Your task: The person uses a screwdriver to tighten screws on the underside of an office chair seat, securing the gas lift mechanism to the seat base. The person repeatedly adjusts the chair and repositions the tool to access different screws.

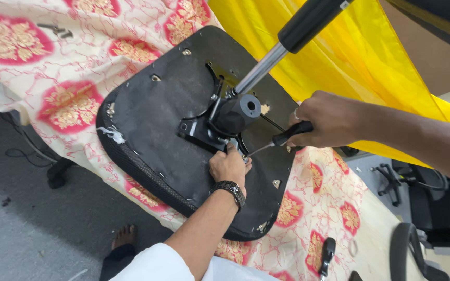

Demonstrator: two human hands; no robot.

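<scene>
**Screwdriver at the seat plate**

Working on an upturned black chair seat (157, 125) lying on the patterned cloth (53, 78) over the desk, the right hand (326, 119) is wrapped tight around a screwdriver (282, 138), its tip at 6 o'clock of the metal mounting plate (204, 132). The left hand (229, 165), fingers pressed together, pinches at that same spot. The gas cylinder (282, 44) rises toward 1 o'clock.

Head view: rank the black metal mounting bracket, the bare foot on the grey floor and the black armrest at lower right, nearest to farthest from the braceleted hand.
1. Black metal mounting bracket: touching the braceleted hand, just above it.
2. Bare foot: lower left, on the grey floor.
3. Black armrest: far lower right.
</scene>
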